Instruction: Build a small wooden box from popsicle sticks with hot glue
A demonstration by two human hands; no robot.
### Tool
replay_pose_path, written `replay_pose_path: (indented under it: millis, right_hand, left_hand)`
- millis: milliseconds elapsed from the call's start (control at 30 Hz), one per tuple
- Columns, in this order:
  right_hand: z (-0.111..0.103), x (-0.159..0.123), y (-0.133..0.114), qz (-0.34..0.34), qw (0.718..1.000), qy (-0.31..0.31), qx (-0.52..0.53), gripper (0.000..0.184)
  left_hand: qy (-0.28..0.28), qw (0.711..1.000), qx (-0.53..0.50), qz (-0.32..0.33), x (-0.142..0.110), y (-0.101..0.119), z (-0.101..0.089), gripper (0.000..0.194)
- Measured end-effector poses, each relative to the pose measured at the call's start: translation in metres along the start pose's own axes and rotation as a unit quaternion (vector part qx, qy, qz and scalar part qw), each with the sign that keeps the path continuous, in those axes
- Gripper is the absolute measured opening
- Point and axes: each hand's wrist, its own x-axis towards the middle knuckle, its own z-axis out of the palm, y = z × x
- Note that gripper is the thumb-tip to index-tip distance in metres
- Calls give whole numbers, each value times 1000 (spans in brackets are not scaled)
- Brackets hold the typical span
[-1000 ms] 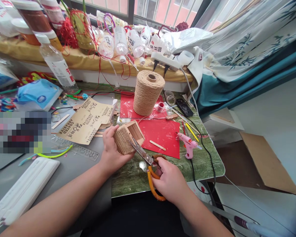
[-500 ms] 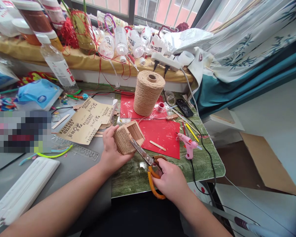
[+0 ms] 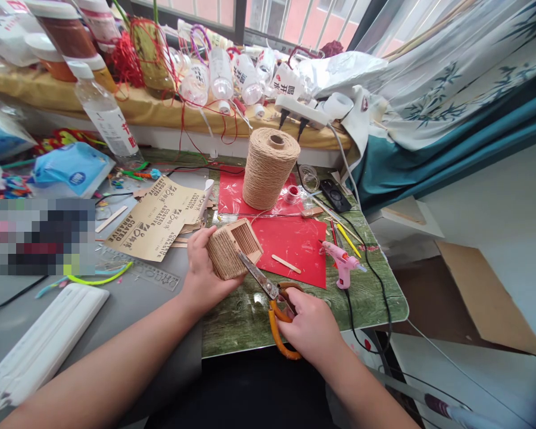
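Your left hand (image 3: 201, 271) is gripping the twine-wrapped box (image 3: 232, 247) just above the worktop (image 3: 236, 316), steadying it for the blades. Your right hand (image 3: 310, 325) is clenching the orange scissors (image 3: 270, 298), whose tips are touching the box's edge.

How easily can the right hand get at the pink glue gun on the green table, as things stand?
Probably not at once: the right hand is shut on the orange-handled scissors. The pink glue gun stands close, with nothing in between.
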Motion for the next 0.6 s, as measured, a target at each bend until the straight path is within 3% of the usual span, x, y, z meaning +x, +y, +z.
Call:
replay_pose_path:
  millis: [433,600]
  right_hand:
    - [2,1,6,18,999,28,-38,10]
    - [0,1,6,24,1000,17,8,10]
  left_hand:
    - [-4,1000,2,0,0,1,0,113]
    - [-7,1000,-1,0,1,3,-1,114]
